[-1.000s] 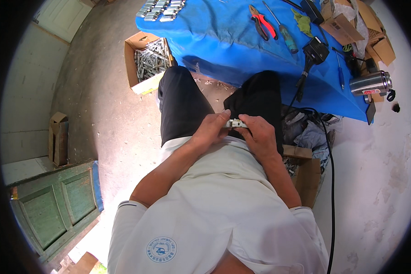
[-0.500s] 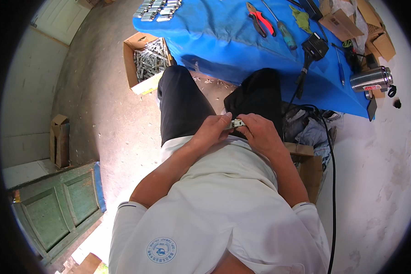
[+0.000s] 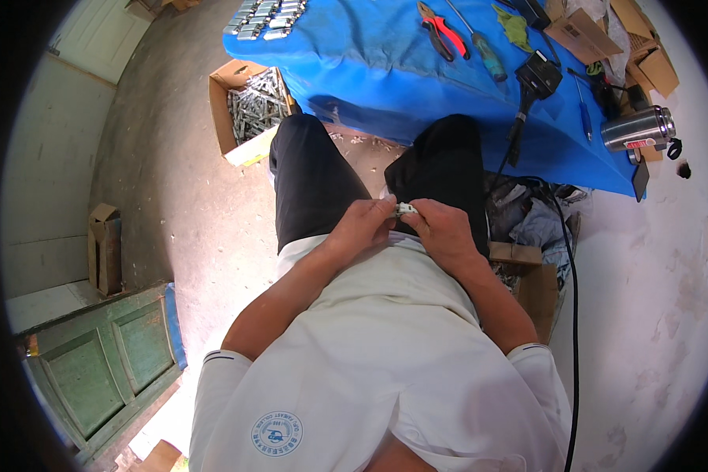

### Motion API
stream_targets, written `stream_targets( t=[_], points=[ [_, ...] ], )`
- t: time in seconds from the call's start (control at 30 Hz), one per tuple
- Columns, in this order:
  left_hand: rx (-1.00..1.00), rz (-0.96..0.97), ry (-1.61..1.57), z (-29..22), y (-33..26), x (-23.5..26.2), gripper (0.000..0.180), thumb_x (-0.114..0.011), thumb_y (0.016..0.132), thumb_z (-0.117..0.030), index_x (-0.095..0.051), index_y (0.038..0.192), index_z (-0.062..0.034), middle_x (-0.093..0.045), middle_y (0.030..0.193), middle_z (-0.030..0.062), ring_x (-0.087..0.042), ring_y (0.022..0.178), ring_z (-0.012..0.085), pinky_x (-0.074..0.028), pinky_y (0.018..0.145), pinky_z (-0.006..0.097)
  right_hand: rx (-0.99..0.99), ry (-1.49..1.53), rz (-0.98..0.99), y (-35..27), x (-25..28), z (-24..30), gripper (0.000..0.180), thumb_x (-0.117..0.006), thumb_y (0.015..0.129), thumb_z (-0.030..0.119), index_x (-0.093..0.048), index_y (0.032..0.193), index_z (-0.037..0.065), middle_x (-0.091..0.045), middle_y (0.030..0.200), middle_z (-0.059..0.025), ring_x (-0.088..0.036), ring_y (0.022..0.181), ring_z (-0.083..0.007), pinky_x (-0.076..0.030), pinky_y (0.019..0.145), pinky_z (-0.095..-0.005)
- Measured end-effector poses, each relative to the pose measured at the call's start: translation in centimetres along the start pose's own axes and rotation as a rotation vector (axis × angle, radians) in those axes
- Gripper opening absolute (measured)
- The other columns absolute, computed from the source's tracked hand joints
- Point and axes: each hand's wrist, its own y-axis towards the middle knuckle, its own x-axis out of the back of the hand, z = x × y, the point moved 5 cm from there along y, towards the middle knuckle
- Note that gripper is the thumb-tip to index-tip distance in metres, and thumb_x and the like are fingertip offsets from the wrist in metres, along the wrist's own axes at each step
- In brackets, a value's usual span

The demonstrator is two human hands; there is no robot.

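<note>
Over our lap, our left hand [image 3: 363,226] and right hand [image 3: 440,230] both pinch the small white-and-metal fitting [image 3: 405,209] between fingertips; we judge it best to keep it level, pressed evenly, clear of the blue-covered table [image 3: 385,71].

A table under a blue cloth [image 3: 370,55] carries red-handled pliers [image 3: 442,30], a screwdriver [image 3: 484,51], small metal parts [image 3: 266,17], cardboard boxes [image 3: 578,33] and a steel flask [image 3: 636,128] — tools mid-table, boxes right.

On the concrete floor [image 3: 165,181] — an open box of metal pieces [image 3: 252,106].
</note>
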Motion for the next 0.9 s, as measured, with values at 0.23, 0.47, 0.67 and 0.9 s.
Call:
stream_targets(
  t=[0.23, 0.47, 0.67, 0.9],
  points=[
    [-0.020, -0.130, -0.029, 0.1, 1.7, 1.2, 0.043, -0.047, 0.097, -0.044, -0.054, 0.078, -0.0064, -0.043, 0.061, -0.0028, -0.035, 0.051, 0.0059, -0.025, 0.045, 0.023, -0.129, -0.129, -0.169, -0.1, -1.9, 0.1, 0.018, -0.067, 0.083, 0.024, -0.060, 0.080, 0.008, -0.062, 0.070, -0.0101, -0.063, 0.065, -0.0301, -0.048, 0.054, -0.0391],
    [-0.097, -0.187, 0.002, 0.4, 3.6, 0.9, 0.042, -0.050, 0.095, -0.042, -0.055, 0.075, -0.0048, -0.044, 0.059, -0.0022, -0.035, 0.049, 0.0060, -0.026, 0.044, 0.024, -0.244, -0.229, -0.260, -0.3, -1.8, 0.0, 0.020, -0.065, 0.085, 0.026, -0.059, 0.078, 0.008, -0.064, 0.068, -0.0105, -0.063, 0.063, -0.0292, -0.048, 0.052, -0.0397],
    [-0.088, -0.227, 0.004, 0.7, 2.7, 0.6, 0.041, -0.052, 0.093, -0.044, -0.053, 0.076, -0.0069, -0.044, 0.061, -0.0031, -0.031, 0.047, 0.0044, -0.022, 0.043, 0.023, -0.266, 0.168, -0.112, -0.3, -1.9, -2.4, 0.019, -0.065, 0.086, 0.027, -0.067, 0.091, 0.008, -0.066, 0.075, -0.0135, -0.064, 0.067, -0.0312, -0.049, 0.058, -0.0372],
    [-0.217, -0.125, 0.040, 2.0, 3.2, 1.4, 0.041, -0.054, 0.091, -0.045, -0.052, 0.076, -0.0074, -0.037, 0.058, -0.0051, -0.027, 0.046, 0.0048, -0.021, 0.042, 0.024, -0.343, 0.162, -0.057, 0.3, -1.2, -1.0, 0.023, -0.062, 0.087, 0.032, -0.070, 0.094, 0.012, -0.066, 0.077, -0.0156, -0.064, 0.070, -0.0343, -0.049, 0.061, -0.0392]
  ],
)
